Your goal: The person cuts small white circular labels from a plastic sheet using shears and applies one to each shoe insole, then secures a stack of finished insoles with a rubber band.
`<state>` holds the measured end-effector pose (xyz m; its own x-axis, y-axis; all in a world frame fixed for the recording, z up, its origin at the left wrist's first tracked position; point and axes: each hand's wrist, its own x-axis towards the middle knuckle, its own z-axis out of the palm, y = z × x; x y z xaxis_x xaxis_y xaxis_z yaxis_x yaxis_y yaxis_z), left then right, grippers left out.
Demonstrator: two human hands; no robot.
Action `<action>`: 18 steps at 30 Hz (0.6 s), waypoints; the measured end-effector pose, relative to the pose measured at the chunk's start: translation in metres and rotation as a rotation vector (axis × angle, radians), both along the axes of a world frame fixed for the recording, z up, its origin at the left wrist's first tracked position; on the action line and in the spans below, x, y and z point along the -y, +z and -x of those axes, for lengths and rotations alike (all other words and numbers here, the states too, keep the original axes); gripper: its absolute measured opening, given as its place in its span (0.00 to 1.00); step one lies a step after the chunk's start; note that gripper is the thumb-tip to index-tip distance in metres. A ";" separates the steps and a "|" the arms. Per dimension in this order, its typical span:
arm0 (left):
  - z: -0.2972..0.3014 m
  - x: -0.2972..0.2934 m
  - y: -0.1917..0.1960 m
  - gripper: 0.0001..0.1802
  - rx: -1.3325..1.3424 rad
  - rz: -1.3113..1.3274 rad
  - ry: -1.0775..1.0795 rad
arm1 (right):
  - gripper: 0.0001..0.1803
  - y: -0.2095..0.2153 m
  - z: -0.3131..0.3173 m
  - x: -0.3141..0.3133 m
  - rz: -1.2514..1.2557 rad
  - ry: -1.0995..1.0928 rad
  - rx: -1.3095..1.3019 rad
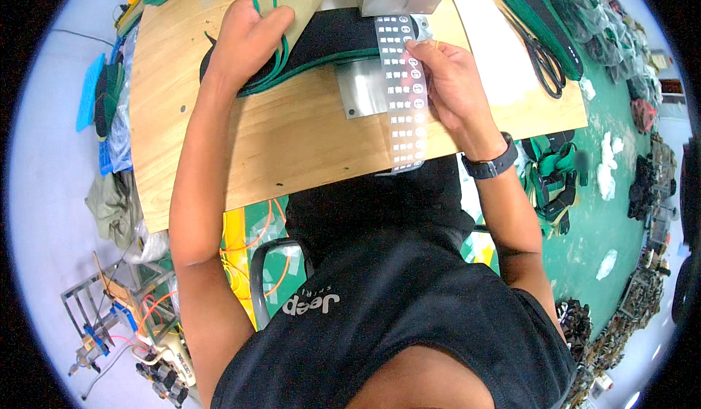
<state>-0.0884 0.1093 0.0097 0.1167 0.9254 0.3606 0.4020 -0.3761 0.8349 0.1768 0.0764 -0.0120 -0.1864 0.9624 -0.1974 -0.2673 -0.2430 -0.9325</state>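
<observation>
A head-worn fisheye looks down from close above both hands (252, 44) (453, 80) and worktable (292, 153).

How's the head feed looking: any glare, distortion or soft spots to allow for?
Head view: white surface right of the work looks washed out; metal plate shows bright reflections; fisheye bends the surroundings toward black corners; piled items at the lower right rim look soft; left hand, right hand and clear strip read fairly sharp.

A black sleeveless top (409, 299) is showing pale chest lettering (312, 304); a black strap (491, 166) is circling the right wrist (478, 140).
</observation>
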 end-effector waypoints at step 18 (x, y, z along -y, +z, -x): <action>0.001 0.005 0.009 0.14 -0.256 0.140 0.073 | 0.14 0.008 0.004 0.006 -0.040 0.030 0.133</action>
